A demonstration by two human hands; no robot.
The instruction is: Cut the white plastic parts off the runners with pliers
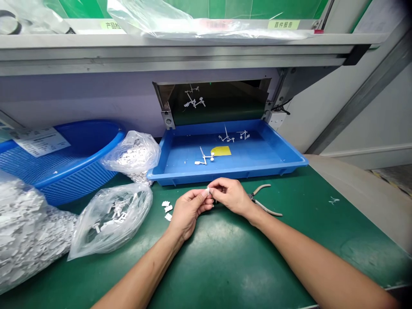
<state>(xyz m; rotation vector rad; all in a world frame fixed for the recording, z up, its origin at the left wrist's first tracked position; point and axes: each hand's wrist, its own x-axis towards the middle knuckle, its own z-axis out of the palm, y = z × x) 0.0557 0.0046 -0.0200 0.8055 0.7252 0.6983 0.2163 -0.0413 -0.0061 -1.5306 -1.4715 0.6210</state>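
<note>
My left hand (189, 213) and my right hand (231, 196) meet above the green mat, their fingertips pinching a small white plastic piece (207, 191). Just right of my right hand lie small pliers (261, 200) with pale handles, their jaws hidden under that hand. Several small white plastic pieces (167, 209) lie on the mat left of my left hand. Behind my hands stands a blue plastic tray (225, 173). It holds white plastic runners (204, 159) and a yellow tag (221, 151).
Plastic bags of white parts (111, 221) crowd the mat's left side, beside a larger heap (22, 227) and a blue basket (80, 171). Above the tray, a dark opening (212, 103) shows more white runners. A metal shelf (167, 53) runs overhead.
</note>
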